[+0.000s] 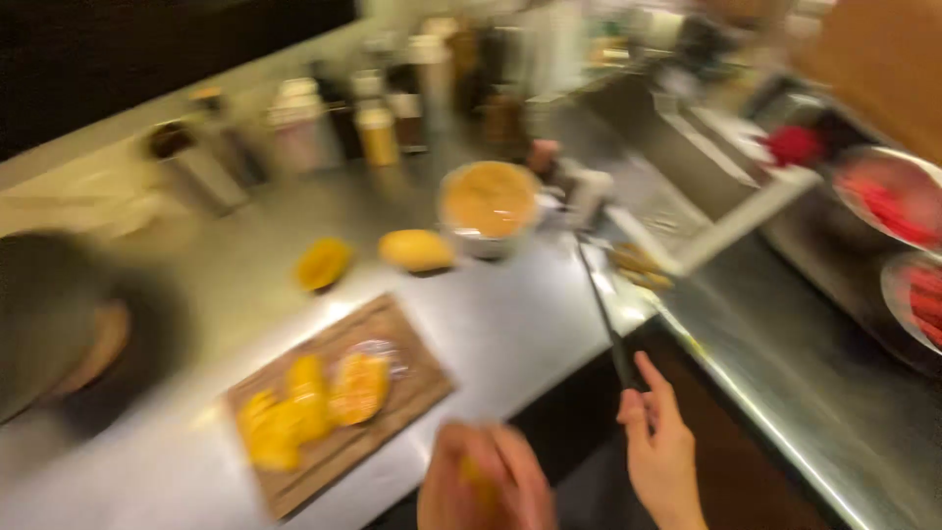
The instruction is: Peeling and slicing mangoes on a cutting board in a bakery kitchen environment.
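The picture is heavily blurred by motion. My left hand [486,481] is at the bottom centre, fingers curled around a small yellow piece of fruit [478,483]. My right hand [659,447] is beside it, gripping the dark handle of a long knife [601,304] whose blade points away toward the sink. Left of my hands lies a wooden cutting board [407,388] with several yellow-orange cut fruit pieces [309,402] on it.
Two whole yellow fruits [417,249] [324,263] rest on the steel counter [510,324]. A round pot of orange mash [488,201] stands behind them. Bottles and jars [378,132] line the back. A sink [687,147] and bowls with red contents [898,201] are at right.
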